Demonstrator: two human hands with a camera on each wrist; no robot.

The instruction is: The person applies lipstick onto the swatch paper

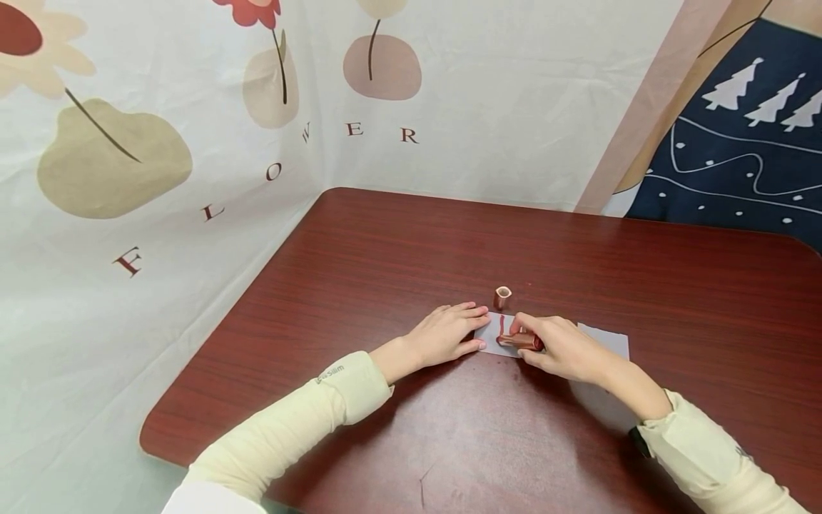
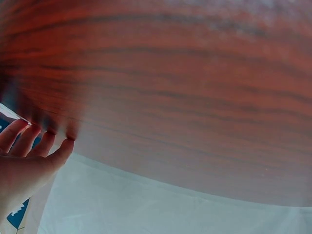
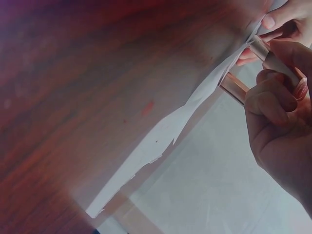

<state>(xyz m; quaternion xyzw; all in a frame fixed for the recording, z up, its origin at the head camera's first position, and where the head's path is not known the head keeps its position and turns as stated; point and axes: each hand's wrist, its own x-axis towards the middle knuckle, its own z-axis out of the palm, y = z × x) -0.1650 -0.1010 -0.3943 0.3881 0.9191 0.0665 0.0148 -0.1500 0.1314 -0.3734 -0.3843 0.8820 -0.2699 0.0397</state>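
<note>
On the table, a small white piece of paper (image 1: pixel 490 331) carries a red streak (image 1: pixel 501 324). My left hand (image 1: pixel 446 335) rests at its left side, fingers spread and fairly straight, the tips on the paper. From the right, my right hand (image 1: pixel 568 350) grips a shiny copper-coloured lipstick (image 1: pixel 525 340), fingers curled round the tube. Its tip meets the lower end of the streak. In the right wrist view the lipstick tube (image 3: pixel 279 67) slants down toward the paper. Just beyond the paper stands the copper-coloured lipstick cap (image 1: pixel 503 298), hollow end up.
Another white paper (image 1: pixel 610 340) lies to the right, partly hidden behind my right hand and forearm. The dark red wooden table (image 1: pixel 411 243) meets a printed white cloth (image 1: pixel 501 100) at the back and left. A navy cloth with white trees (image 1: pixel 738 157) hangs at the back right.
</note>
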